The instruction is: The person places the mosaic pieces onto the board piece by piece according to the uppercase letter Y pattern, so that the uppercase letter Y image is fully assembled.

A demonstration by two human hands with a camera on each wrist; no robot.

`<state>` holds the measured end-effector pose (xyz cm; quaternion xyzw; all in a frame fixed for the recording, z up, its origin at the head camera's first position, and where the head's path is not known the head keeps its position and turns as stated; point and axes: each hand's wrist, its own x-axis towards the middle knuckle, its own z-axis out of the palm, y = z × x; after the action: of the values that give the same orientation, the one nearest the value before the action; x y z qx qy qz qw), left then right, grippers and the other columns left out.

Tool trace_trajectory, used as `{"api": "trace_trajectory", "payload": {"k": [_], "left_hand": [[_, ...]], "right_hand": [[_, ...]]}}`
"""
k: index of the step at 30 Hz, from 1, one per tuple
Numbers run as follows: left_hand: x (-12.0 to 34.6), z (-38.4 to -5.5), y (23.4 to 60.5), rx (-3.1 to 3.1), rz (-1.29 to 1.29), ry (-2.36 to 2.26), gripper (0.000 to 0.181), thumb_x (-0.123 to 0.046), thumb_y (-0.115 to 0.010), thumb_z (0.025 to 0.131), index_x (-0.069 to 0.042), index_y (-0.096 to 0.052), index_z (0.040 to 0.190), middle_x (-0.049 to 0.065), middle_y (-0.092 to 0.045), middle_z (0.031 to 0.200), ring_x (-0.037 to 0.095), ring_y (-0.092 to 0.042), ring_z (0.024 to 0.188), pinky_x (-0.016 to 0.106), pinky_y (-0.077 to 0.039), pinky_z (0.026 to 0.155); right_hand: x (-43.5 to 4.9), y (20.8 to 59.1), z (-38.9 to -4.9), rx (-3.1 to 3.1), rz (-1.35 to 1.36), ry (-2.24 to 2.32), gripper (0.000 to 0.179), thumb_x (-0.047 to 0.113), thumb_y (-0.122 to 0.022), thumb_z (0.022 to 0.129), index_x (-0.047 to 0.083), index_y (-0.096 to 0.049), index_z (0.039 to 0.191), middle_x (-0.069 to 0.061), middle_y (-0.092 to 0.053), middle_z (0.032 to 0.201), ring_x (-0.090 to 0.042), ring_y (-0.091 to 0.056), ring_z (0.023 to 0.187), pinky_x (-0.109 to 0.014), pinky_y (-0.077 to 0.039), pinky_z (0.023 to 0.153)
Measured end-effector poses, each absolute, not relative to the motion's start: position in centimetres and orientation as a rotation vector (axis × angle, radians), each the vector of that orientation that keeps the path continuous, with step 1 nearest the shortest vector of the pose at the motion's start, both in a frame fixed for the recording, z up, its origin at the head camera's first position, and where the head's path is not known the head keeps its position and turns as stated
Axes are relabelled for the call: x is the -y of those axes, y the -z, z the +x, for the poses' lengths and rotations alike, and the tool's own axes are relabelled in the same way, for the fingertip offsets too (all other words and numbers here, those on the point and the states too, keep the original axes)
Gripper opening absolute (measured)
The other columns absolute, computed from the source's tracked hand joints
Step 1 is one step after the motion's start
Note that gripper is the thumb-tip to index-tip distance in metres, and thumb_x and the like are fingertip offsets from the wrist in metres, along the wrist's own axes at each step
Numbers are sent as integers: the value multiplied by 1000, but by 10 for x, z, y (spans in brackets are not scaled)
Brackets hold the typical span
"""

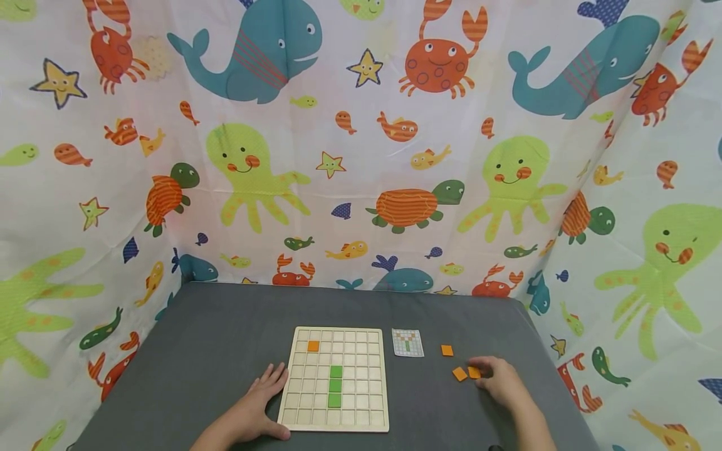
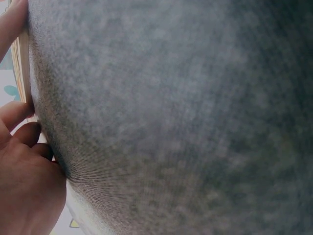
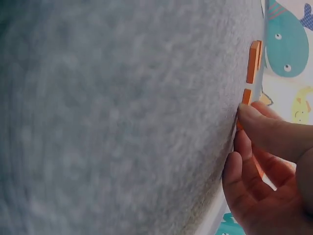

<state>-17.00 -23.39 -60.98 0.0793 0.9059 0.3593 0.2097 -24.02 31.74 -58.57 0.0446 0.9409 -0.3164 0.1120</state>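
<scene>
A pale wooden grid board point(image 1: 307, 401) lies on the grey cloth. One orange square tile point(image 1: 313, 346) sits in its upper left part, and three green square tiles point(image 1: 336, 386) form a column near its middle. At the board's left edge rests my left hand point(image 1: 251, 407), fingers spread along the side and thumb at the lower left corner. To the right of the board, my right hand point(image 1: 504, 383) pinches an orange tile point(image 1: 474, 373) at the cloth between thumb and fingers. Another orange tile point(image 1: 459, 374) lies right beside it, and one more point(image 1: 447, 350) is farther back.
A small printed card point(image 1: 408, 343) with a coloured grid pattern lies just right of the board's top. Sea-animal curtains point(image 1: 338, 156) hang behind and at both sides of the grey-covered table point(image 1: 237, 326). A small dark object point(image 1: 496, 448) shows at the bottom edge.
</scene>
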Motion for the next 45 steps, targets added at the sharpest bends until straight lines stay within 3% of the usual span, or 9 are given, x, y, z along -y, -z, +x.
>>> {"api": "trace_trajectory", "payload": {"k": [4, 9, 24, 37, 45], "left_hand": [[234, -170, 610, -2512, 233, -1006, 132, -51, -95, 53, -6, -29, 159, 17, -17, 168, 45, -3, 155, 70, -8, 119], [234, -171, 610, -2517, 230, -996, 133, -51, -95, 53, -7, -29, 159, 17, -17, 168, 44, -3, 155, 70, -8, 119], [234, -170, 611, -2511, 228, -986, 132, -50, -95, 54, -6, -29, 159, 17, -16, 168, 45, -2, 155, 70, -8, 119], [232, -169, 609, -2532, 223, -980, 133, -52, -95, 53, -7, -29, 159, 17, -18, 168, 44, -3, 155, 70, -9, 119], [231, -169, 605, -2518, 209, -991, 131, -47, -96, 54, -6, -30, 159, 17, -18, 168, 44, -3, 155, 69, -8, 119]], "right_hand": [[-321, 587, -241, -2765, 133, 908, 24, 2, -79, 84, 5, -77, 108, -6, -71, 104, -19, -64, 87, -45, -57, 82], [-322, 587, -244, -2767, 99, 869, 22, 6, -80, 85, 4, -76, 107, -5, -72, 98, -16, -61, 81, -40, -57, 75], [-311, 572, -247, -2898, 12, 803, 25, 16, -78, 88, 8, -77, 112, -7, -70, 108, -18, -63, 87, -46, -57, 79], [-272, 554, -251, -2951, -72, 843, 24, 14, -80, 87, 9, -77, 111, -7, -68, 107, -16, -56, 78, -28, -50, 62], [-249, 551, -253, -2994, -160, 849, 22, 13, -82, 85, 12, -79, 106, -3, -68, 103, -15, -57, 80, -32, -52, 69]]}}
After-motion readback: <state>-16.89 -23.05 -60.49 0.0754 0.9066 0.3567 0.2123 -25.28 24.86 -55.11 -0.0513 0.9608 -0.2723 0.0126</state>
